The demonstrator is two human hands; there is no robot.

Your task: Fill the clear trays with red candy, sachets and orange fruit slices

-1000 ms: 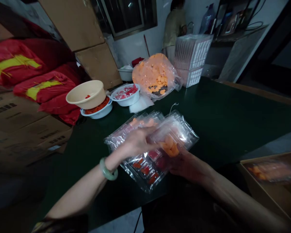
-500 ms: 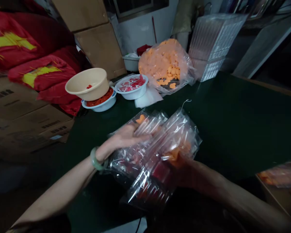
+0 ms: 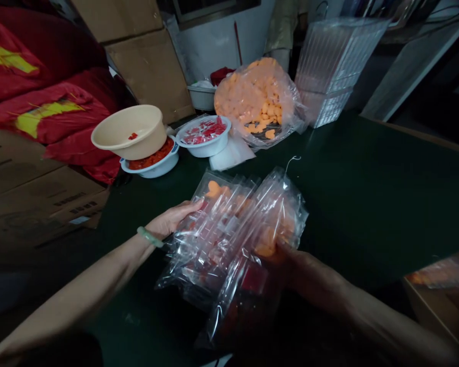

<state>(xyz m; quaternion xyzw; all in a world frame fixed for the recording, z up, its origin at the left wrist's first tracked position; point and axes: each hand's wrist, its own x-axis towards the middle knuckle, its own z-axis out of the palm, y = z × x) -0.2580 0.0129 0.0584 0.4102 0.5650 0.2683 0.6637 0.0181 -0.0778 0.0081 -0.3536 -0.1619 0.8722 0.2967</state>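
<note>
While clear packets [image 3: 218,229] fan out over the green table [image 3: 367,168], I have the left hand [image 3: 171,218] reaching forward, thumb on top, pinching their left edge. My right hand [image 3: 299,260], its arm slanting in low, holds their right side; from far off, I cannot see all its fingers.

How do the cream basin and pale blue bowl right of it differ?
The cream basin looks larger than the pale blue bowl. The basin holds a few red bits; the bowl, heaped red pieces. The basin stands on another bowl; none shows beneath the pale bowl. Both are round.
</note>
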